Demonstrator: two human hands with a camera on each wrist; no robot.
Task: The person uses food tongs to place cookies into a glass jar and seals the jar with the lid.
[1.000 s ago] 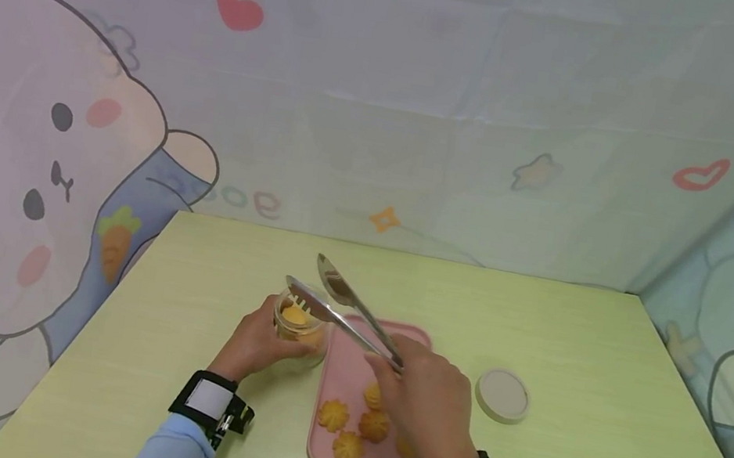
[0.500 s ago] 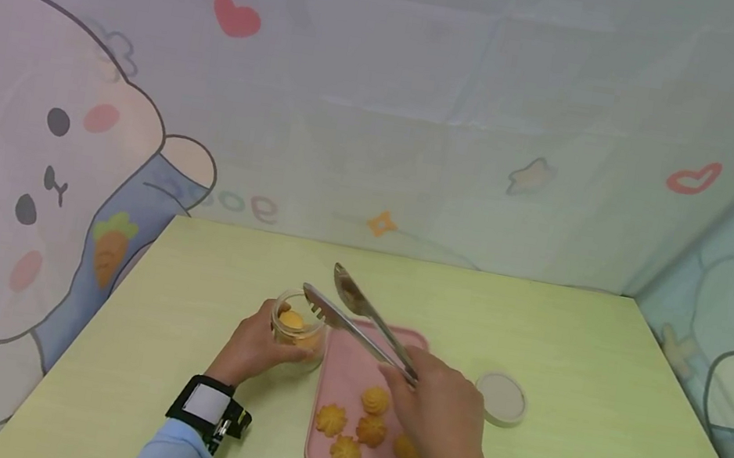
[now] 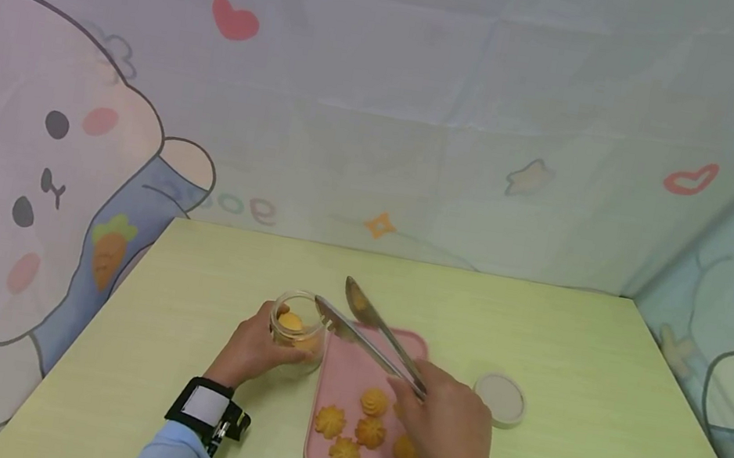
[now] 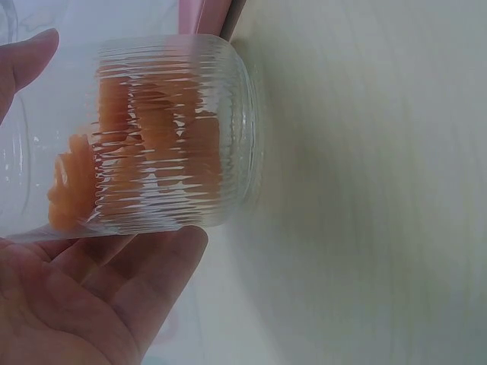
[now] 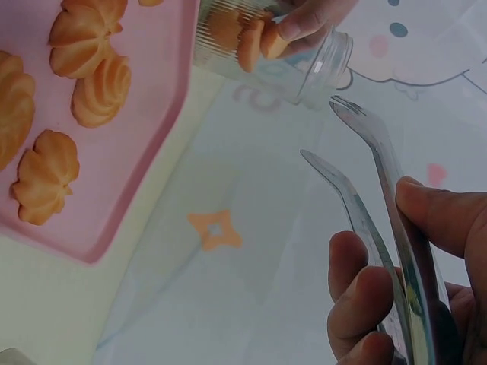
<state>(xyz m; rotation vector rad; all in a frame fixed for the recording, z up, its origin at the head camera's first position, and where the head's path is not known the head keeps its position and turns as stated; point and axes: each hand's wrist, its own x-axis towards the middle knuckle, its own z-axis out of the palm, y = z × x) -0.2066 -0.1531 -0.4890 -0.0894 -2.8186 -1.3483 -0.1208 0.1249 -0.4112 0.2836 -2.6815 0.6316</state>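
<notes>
My left hand [image 3: 254, 347] grips a clear ribbed glass jar [image 4: 160, 137] that stands upright on the table, left of the pink tray. Several golden cookies [image 4: 72, 186] lie stacked inside it. With my right hand [image 3: 451, 428] I hold metal tongs [image 3: 386, 339] above the tray; their arms are spread and nothing is between the tips. The tips are near the jar's mouth, on its right. On the pink tray [image 3: 346, 368] lie several swirl-shaped cookies [image 3: 345, 454], some partly behind my right hand.
A round pale lid [image 3: 500, 399] lies on the table to the right of the tray. The light table [image 3: 590, 452] ends at a printed cloth backdrop [image 3: 427, 111] with a cartoon figure at left.
The right hand and tongs have drawn back from over the jar's mouth, to the right and toward me. More tray cookies show. The left hand and jar stay nearly still.
</notes>
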